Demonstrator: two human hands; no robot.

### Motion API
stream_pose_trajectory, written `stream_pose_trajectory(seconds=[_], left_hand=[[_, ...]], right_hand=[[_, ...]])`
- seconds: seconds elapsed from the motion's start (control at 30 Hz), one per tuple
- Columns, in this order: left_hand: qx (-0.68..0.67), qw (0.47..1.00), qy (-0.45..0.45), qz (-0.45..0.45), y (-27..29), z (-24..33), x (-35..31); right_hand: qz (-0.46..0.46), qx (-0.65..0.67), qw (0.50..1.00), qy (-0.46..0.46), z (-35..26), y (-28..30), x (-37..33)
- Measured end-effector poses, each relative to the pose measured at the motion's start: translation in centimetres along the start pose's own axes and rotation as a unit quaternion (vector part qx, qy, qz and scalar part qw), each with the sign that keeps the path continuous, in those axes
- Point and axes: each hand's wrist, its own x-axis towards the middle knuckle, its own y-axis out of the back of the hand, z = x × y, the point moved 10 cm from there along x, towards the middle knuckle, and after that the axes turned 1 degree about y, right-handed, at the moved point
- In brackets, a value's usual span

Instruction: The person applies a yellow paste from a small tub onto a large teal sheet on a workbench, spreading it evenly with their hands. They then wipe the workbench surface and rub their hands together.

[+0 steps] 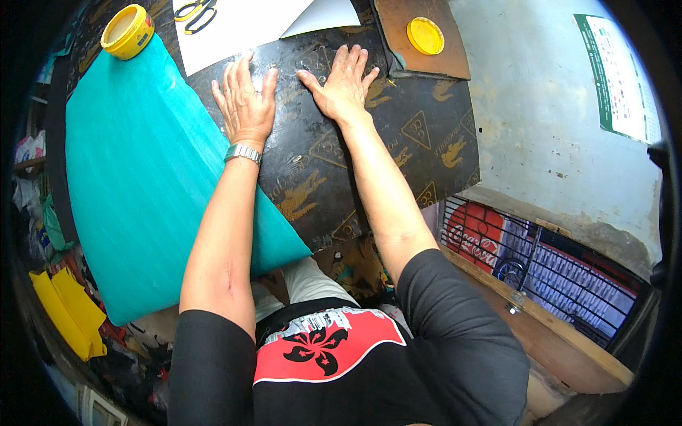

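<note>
Both my hands rest palm down on a dark printed tabletop (pixel 302 177). My left hand (pixel 246 103), with a metal watch (pixel 243 153) on its wrist, lies with fingers spread at the right edge of a large teal sheet (pixel 142 192). To its right, my right hand (pixel 341 85) is spread flat on the bare board and holds nothing. Just beyond the fingers lies a white sheet (pixel 245 32), and yellow-and-black scissors (pixel 195 15) rest on it. A round yellow tub (pixel 128 32) stands at the top end of the teal sheet.
At the far right of the table, a yellow lid (pixel 425 36) sits on a brown board (pixel 447 60). A pale wall (pixel 540 135) borders the right side, above a barred opening (pixel 540 270). Yellow material (pixel 67 312) lies among clutter at lower left.
</note>
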Motion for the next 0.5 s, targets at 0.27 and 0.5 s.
stream_pose_trajectory(seconds=[0.27,0.5], left_hand=[[0.003,1.000,0.002,0.012,0.0,-0.1,0.2],[-0.020,1.000,0.014,0.015,0.3,-0.4,0.3]], right_hand=[[-0.058,0.013,0.996,0.068,-2.7,-0.2,-3.0],[-0.047,0.207,0.972,0.106,-1.9,5.2,-2.0]])
